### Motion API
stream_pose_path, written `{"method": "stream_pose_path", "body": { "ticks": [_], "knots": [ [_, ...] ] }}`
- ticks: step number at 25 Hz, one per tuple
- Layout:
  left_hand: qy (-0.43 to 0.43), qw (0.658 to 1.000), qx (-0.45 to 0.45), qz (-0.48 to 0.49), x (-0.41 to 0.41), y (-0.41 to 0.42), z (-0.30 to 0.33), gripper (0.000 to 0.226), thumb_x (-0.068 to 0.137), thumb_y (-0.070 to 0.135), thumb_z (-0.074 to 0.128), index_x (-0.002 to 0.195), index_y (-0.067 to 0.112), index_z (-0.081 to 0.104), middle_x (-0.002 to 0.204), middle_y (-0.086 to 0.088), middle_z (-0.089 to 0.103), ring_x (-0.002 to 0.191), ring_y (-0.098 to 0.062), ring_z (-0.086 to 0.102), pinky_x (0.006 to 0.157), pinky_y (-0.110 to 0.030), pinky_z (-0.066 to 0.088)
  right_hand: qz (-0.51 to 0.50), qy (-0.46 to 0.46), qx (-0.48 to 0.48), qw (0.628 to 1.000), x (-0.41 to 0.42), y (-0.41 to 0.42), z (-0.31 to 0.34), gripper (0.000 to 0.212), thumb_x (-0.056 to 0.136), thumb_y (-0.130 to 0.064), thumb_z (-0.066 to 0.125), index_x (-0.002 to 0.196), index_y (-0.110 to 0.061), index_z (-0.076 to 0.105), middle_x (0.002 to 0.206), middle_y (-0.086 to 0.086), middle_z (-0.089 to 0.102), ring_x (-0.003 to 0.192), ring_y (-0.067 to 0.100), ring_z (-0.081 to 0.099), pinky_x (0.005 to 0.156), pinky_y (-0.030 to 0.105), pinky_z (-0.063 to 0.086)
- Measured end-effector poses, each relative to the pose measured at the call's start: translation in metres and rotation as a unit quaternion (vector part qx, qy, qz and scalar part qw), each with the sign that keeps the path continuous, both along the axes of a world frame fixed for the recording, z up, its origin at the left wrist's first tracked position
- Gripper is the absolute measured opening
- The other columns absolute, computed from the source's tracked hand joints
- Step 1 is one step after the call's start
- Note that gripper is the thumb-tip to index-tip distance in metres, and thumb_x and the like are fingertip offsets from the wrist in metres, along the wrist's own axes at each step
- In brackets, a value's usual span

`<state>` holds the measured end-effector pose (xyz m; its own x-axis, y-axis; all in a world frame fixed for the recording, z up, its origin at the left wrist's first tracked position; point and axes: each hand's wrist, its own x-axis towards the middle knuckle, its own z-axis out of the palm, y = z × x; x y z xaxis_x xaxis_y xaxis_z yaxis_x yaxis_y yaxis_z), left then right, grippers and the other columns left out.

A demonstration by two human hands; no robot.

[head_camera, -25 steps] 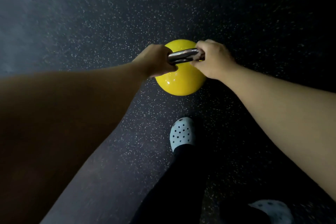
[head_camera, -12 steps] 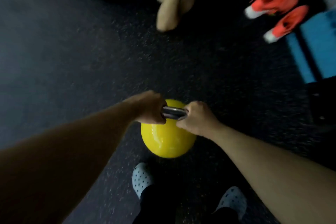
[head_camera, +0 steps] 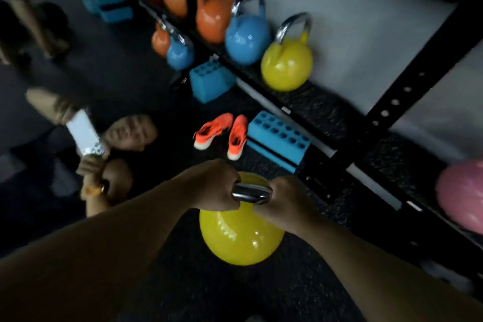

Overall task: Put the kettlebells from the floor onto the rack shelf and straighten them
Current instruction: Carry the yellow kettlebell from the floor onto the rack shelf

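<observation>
I hold a yellow kettlebell [head_camera: 240,238] by its steel handle with both hands, off the dark floor. My left hand [head_camera: 211,188] grips the handle's left end and my right hand [head_camera: 285,201] grips its right end. The black rack shelf [head_camera: 321,104] runs diagonally from upper left to lower right. On it stand another yellow kettlebell [head_camera: 287,65], a blue one [head_camera: 247,38] and an orange one [head_camera: 211,17], with more further back. A pink kettlebell [head_camera: 462,196] sits on the shelf at the right edge. The view is blurred.
On the floor lie a pair of orange shoes [head_camera: 224,136], two blue foam blocks [head_camera: 277,141] [head_camera: 210,81], and small blue [head_camera: 180,53] and orange kettlebells. Another person sits at the left, holding a white phone [head_camera: 85,133]. A black rack upright [head_camera: 418,70] crosses the shelf.
The view has swung up from the floor to the rack. The yellow kettlebell stays in both hands and is carried toward the shelf.
</observation>
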<state>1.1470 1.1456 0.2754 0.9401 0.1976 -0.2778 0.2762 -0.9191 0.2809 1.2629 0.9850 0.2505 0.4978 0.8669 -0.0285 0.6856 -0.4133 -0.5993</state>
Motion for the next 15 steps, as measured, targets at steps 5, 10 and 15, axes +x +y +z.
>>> {"method": "stream_pose_path", "body": {
  "ticks": [5, 10, 15],
  "knots": [
    [-0.014, 0.990, 0.056, -0.125, 0.130, 0.039, 0.032, 0.022, 0.065, 0.045, 0.057, 0.064, 0.024, 0.051, 0.070, 0.000, 0.063, 0.074, -0.026, 0.063, 0.065, -0.034, 0.049, -0.084, -0.057, 0.075, 0.992, 0.095, 0.020, 0.028, 0.009, 0.053, -0.026, 0.063, 0.057, -0.019, 0.061, 0.037, -0.006, 0.038, 0.042, 0.013, 0.040, 0.036, 0.006, 0.019],
    [-0.074, 0.985, 0.029, -0.156, 0.229, 0.061, 0.038, 0.025, 0.060, 0.041, 0.059, 0.049, 0.028, 0.041, 0.058, -0.002, 0.058, 0.067, -0.026, 0.065, 0.054, -0.027, 0.039, -0.151, -0.114, 0.076, 0.979, 0.175, 0.034, 0.042, 0.008, 0.059, -0.025, 0.061, 0.054, -0.021, 0.056, 0.052, 0.009, 0.062, 0.048, 0.030, 0.059, 0.046, 0.024, 0.037],
    [-0.119, 0.963, 0.042, -0.237, 0.327, 0.081, 0.041, 0.020, 0.063, 0.041, 0.062, 0.057, 0.026, 0.049, 0.069, -0.006, 0.068, 0.066, -0.028, 0.065, 0.053, -0.026, 0.034, -0.232, -0.123, 0.057, 0.963, 0.243, 0.047, 0.046, 0.007, 0.064, -0.017, 0.064, 0.065, -0.012, 0.068, 0.060, 0.013, 0.067, 0.057, 0.034, 0.064, 0.052, 0.026, 0.042]
  ]
}}
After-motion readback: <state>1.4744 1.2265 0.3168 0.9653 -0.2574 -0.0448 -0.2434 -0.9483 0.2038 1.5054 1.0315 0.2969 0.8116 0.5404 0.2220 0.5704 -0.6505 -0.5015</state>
